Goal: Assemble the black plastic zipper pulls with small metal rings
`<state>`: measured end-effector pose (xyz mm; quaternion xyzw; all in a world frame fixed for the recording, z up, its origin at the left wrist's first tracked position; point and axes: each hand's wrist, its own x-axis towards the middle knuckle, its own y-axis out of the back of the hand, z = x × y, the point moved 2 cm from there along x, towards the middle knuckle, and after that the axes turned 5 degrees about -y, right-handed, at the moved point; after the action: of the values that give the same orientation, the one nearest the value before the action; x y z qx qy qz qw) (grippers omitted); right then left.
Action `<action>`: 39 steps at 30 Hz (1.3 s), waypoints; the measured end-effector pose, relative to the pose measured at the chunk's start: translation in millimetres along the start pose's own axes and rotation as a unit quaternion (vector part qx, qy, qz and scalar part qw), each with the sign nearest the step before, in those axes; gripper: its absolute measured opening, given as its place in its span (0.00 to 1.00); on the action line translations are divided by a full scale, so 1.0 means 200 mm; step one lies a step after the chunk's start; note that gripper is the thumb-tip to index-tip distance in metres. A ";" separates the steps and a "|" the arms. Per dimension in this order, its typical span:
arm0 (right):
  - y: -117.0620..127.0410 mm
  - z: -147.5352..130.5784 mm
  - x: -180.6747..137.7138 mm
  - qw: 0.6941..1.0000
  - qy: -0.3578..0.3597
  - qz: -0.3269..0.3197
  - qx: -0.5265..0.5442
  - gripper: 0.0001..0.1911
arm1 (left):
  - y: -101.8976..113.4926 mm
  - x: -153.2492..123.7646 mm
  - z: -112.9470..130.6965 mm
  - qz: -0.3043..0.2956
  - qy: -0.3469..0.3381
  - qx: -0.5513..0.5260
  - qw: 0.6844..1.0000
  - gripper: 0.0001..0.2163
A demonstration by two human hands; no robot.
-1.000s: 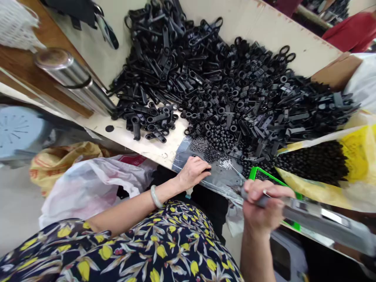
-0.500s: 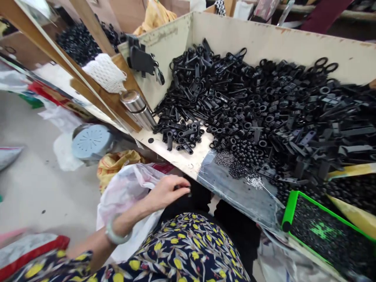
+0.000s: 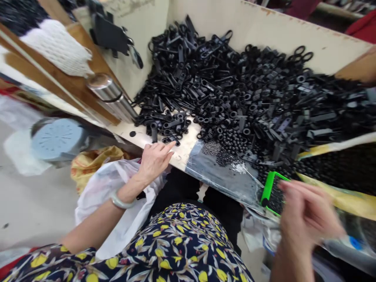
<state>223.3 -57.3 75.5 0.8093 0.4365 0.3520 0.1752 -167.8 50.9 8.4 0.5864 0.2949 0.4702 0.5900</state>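
My left hand (image 3: 155, 159) reaches over the front edge of the work table, fingers stretched out and apart. Its fingertips are at a small group of black plastic link-like pieces (image 3: 172, 124); I cannot tell whether they touch. Below the wrist, a small dark piece (image 3: 141, 195) shows against a white plastic bag (image 3: 113, 182). My right hand (image 3: 308, 215) is blurred above the green-rimmed tray (image 3: 268, 188), hiding much of it. Its fingers are curled, with thumb and forefinger close together; whatever they may hold is not visible.
A large heap of black plastic parts (image 3: 211, 78) fills the walled table. Black beads (image 3: 232, 141) and small white pins (image 3: 239, 167) lie near the grey sheet (image 3: 217, 176). A steel flask (image 3: 113, 98) stands by the left post. A blue stool (image 3: 58, 137) is on the floor.
My left hand has risen from above the bag to the table edge, its fingers uncurled and the dark piece gone from them. My right hand has come into view over the green tray.
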 end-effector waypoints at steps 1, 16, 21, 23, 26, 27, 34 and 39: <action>-0.02 -0.01 0.01 1.000 0.012 -0.009 -0.001 0.07 | -0.03 0.06 0.02 -0.012 -0.016 0.009 1.000 0.20; -0.46 0.22 -0.08 0.960 0.086 -0.193 -0.182 0.11 | -0.08 0.00 0.17 0.117 -0.216 -0.178 0.953 0.09; -0.51 0.14 -0.05 0.962 0.090 -0.200 -0.164 0.12 | -0.19 -0.04 0.36 0.054 -0.257 -0.240 0.935 0.11; -0.56 0.09 -0.05 0.962 0.100 -0.205 -0.149 0.12 | -0.23 -0.05 0.39 0.036 -0.262 -0.230 0.937 0.11; -0.65 0.02 -0.03 0.958 0.107 -0.212 -0.160 0.13 | -0.26 -0.06 0.41 0.023 -0.250 -0.216 0.944 0.12; -0.68 0.01 -0.03 0.957 0.105 -0.210 -0.173 0.13 | -0.26 -0.06 0.42 0.021 -0.246 -0.212 0.946 0.12; -0.82 0.01 0.02 0.940 0.106 -0.188 -0.266 0.11 | -0.25 -0.05 0.46 0.023 -0.225 -0.209 0.951 0.13; -0.78 -0.01 0.02 0.945 0.113 -0.192 -0.239 0.11 | -0.24 -0.06 0.45 -0.006 -0.191 -0.241 0.952 0.16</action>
<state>132.3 32.3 -13.5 0.5996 0.5035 0.4949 0.3769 -82.3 8.3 -28.0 0.5043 0.0583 0.4030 0.7615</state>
